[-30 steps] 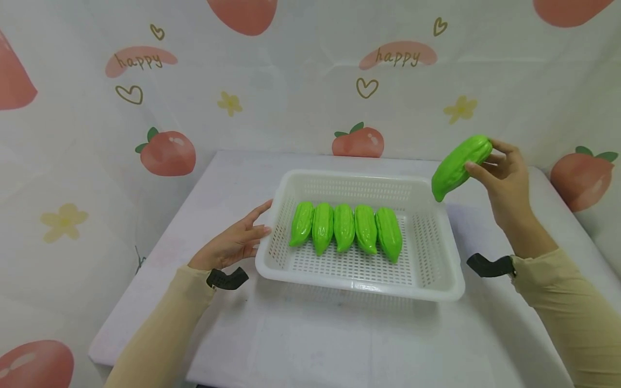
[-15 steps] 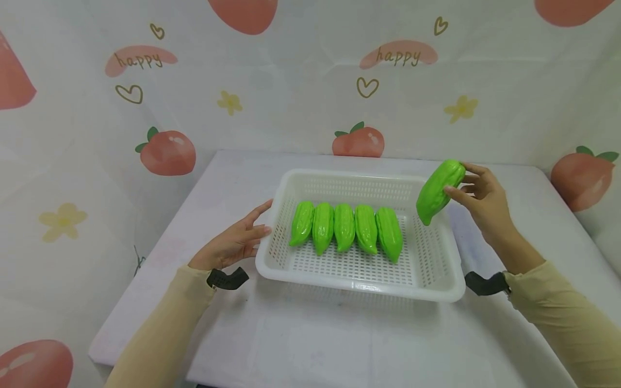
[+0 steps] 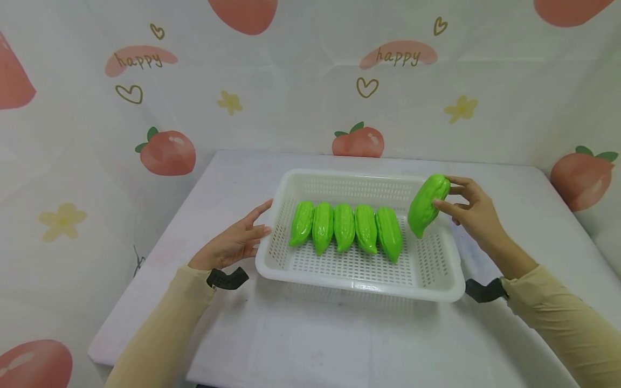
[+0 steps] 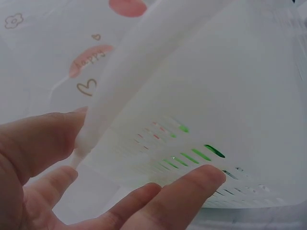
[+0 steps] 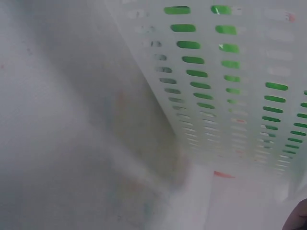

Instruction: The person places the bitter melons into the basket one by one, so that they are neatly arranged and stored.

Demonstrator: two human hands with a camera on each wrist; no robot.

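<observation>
A white plastic basket (image 3: 359,288) with slotted walls stands on the table. Inside it, several bright green, ridged bitter melons (image 3: 344,227) lie side by side toward the left, pointed ends to the front. My right hand (image 3: 473,210) pinches another bitter melon (image 3: 428,205) between thumb and fingers, tilted tip-down over the basket's right end. In the right wrist view only a bit of that hand (image 5: 296,218) shows, beside the slotted basket wall (image 5: 225,105). My left hand (image 3: 235,240) touches the basket's left end with extended fingers; the left wrist view shows its fingertips (image 4: 211,176) against the outer wall.
A pale cloth covers the table (image 3: 310,345). Behind it hangs a white curtain (image 3: 301,70) printed with peaches, hearts and flowers. Bare basket floor (image 3: 412,269) shows right of the row. Each wrist carries a black strap mount (image 3: 228,278).
My right hand has brought its bitter melon left and down, from beyond the basket's right rim to over its right end, tilting it steeper. The left hand and basket have stayed put.
</observation>
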